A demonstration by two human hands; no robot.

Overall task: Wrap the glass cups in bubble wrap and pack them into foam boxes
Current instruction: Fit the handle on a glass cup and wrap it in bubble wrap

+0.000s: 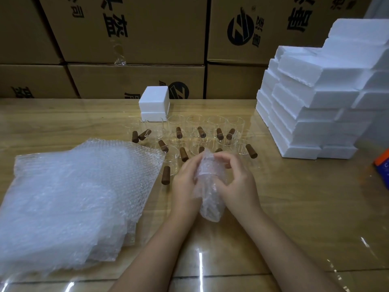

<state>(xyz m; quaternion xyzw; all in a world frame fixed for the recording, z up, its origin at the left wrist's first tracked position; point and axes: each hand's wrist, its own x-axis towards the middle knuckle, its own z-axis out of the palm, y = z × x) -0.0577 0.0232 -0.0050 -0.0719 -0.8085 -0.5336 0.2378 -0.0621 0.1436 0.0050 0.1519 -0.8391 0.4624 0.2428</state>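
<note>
A glass cup rolled in bubble wrap [209, 186] lies between both hands above the table's middle. My left hand [185, 182] grips its left side. My right hand [235, 182] holds the right side, fingers curled over the top end of the wrap. Behind the hands stand several clear glass cups [195, 131] with brown wooden handles. A pile of bubble wrap sheets [69, 197] lies at the left. One closed white foam box [154, 104] sits behind the cups. A tall stack of foam boxes [320, 102] fills the right.
Brown cardboard cartons [134, 39] form a wall along the table's far edge. An orange and blue packet [383, 165] pokes in at the right edge. The glossy wooden table [294, 207] has bare surface in front of and right of my hands.
</note>
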